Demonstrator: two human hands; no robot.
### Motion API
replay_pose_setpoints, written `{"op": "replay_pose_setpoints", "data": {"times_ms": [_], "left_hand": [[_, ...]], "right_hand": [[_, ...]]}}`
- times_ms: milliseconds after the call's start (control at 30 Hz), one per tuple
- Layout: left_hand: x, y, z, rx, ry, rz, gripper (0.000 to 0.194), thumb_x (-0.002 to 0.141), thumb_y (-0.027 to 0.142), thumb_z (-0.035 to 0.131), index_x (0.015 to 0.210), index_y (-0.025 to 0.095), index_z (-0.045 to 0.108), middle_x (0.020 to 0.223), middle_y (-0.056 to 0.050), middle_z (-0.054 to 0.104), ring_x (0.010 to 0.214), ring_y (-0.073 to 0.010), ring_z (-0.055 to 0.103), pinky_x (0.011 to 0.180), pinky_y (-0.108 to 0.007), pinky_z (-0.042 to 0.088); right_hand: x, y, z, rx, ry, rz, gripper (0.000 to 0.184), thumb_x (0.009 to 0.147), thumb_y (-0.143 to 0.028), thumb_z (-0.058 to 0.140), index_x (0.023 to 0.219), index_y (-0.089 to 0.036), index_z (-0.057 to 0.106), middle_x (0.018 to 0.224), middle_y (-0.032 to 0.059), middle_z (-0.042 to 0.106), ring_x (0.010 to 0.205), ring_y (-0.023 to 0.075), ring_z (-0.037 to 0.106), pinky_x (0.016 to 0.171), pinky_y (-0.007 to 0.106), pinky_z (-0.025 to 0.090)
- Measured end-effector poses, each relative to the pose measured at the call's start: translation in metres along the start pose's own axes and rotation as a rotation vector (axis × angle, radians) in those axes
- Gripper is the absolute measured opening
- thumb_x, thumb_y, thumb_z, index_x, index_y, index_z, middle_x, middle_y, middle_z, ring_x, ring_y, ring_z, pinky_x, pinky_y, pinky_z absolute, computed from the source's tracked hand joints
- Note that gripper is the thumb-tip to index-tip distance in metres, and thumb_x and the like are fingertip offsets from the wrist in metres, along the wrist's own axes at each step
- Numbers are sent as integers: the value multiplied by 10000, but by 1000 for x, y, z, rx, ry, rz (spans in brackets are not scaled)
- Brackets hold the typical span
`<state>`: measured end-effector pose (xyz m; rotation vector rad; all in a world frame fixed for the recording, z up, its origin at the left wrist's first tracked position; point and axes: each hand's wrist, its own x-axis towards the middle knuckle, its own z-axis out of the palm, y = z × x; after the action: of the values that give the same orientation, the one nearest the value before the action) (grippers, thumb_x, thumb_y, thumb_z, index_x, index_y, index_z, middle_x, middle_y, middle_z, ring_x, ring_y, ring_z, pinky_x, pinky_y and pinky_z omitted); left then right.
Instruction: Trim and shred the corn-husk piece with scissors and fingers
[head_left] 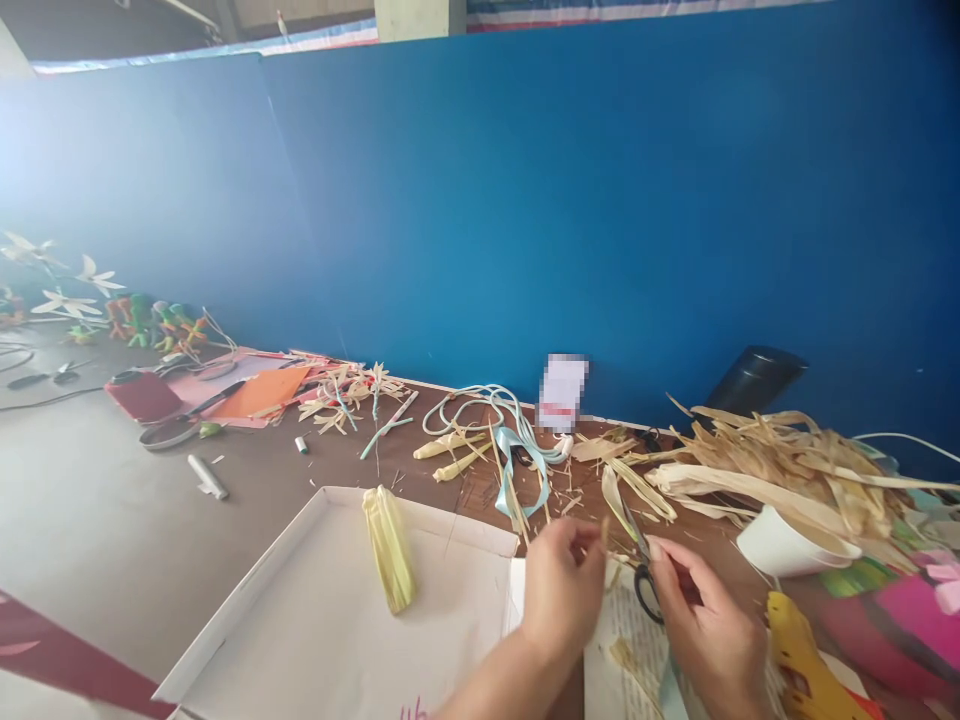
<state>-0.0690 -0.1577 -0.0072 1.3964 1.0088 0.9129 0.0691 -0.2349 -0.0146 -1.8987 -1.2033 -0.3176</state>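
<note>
My left hand (566,585) is slightly blurred, its fingers closed in a pinch. A thin sliver of dried corn husk (604,532) sticks up at its fingertips. Close by on the right, my right hand (709,620) is closed on a pair of scissors (646,595). One black handle loop shows beside the thumb, and the blades point away from me; the other loop is hidden. Just beyond the scissors lies a bent strip of husk (616,500). A bundled pale green husk piece (391,550) rests in the white box lid (322,640) to the left.
A heap of dry husks (810,470) lies at the right, with a white paper cup (795,545) and yellow glue gun (795,650) nearer me. Blue ribbon (506,470), pale cord (487,395) and husk scraps spread ahead. Behind stands a blue partition (562,200).
</note>
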Motion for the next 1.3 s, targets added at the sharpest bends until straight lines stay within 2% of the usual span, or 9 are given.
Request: {"op": "replay_pose_setpoints", "data": {"times_ms": [167,333,533,767,867,933,1100,1200,1300], "left_hand": [[-24,2,13,142,-130,86,185,761,227,581,904,240,698,866,-57,680,668,-158,589,646,-285,445],[-24,-2,11,188,-148,160,216,791,248,559,971,255,677,881,-63,679,679,-171,594,641,-294,446],[-16,-3,4,153,-71,124,191,792,241,565,952,240,669,857,-48,673,667,-155,584,625,-273,443],[2,10,-14,53,141,133,146,815,270,565,915,204,649,833,-24,675,716,-131,586,684,-239,457],[1,12,-17,101,158,181,148,833,266,542,916,195,642,857,-23,677,726,-125,587,695,-240,460],[-3,11,-15,222,108,239,143,831,240,535,907,199,648,848,-17,676,727,-127,587,694,-244,456],[-11,0,-4,525,-135,367,184,793,186,553,930,224,670,815,-5,674,739,-146,597,691,-254,450],[-10,-5,-2,598,-167,353,186,794,191,556,924,233,681,824,-7,680,762,-157,606,705,-260,458],[-8,-6,-3,606,-197,374,183,817,218,542,902,233,704,857,-22,684,797,-166,616,723,-266,468]], "right_hand": [[1,1,5,-9,-47,121,413,785,-543,529,905,-192,710,757,41,749,641,211,707,582,267,543],[1,2,5,18,-57,165,470,769,-591,509,898,-185,706,759,48,750,654,224,709,584,278,536],[3,1,2,33,-60,167,465,795,-586,529,932,-181,712,771,64,744,662,221,695,597,270,513],[6,-8,-5,217,64,284,355,819,-479,595,956,-168,694,748,76,723,699,199,673,690,256,504],[9,-17,-9,316,93,316,378,796,-501,606,932,-159,693,718,74,711,680,198,664,673,253,506],[12,-21,-13,350,103,346,389,777,-514,616,917,-159,693,703,72,706,673,200,658,659,255,503],[20,-18,-16,330,59,489,378,761,-515,613,908,-174,688,713,70,711,656,205,645,637,271,490],[23,-10,-12,287,26,536,380,762,-531,595,897,-188,689,765,73,721,683,214,646,658,290,481],[23,-2,-3,243,-29,487,403,770,-542,568,920,-190,694,802,85,725,715,232,648,660,314,468]]}}
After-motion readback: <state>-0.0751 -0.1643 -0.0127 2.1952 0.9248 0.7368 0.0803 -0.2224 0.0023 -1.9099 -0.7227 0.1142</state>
